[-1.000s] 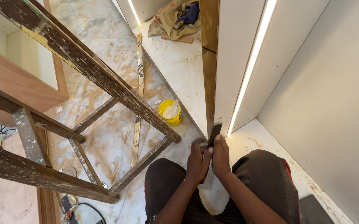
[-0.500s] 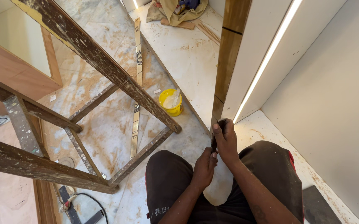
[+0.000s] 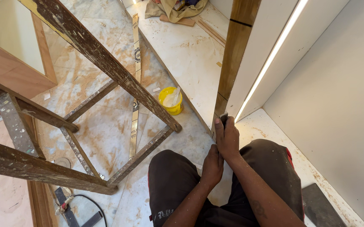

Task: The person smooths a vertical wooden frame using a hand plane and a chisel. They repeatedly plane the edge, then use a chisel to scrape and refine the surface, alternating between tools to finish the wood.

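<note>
A tall brown wooden strip [image 3: 232,54] runs up the edge of a white panel [image 3: 253,63]. My right hand [image 3: 228,136] presses a small dark flat tool [image 3: 223,119] against the strip's lower end. Just below and to the left, my left hand [image 3: 212,162] is curled at the same edge, touching my right hand. What the left fingers hold is hidden. My knees in dark trousers lie under both arms.
A paint-spattered wooden ladder frame [image 3: 106,67] crosses the left half. A yellow tub with white paste [image 3: 170,100] stands on the dusty marble floor. A lit light strip [image 3: 270,63] runs along the white panel. A dark slab [image 3: 320,206] lies lower right; cloth [image 3: 173,8] lies at the top.
The view has tilted, so the wooden strip appears longer. My right hand has slid up the strip's lower edge with the dark tool, above my left hand.
</note>
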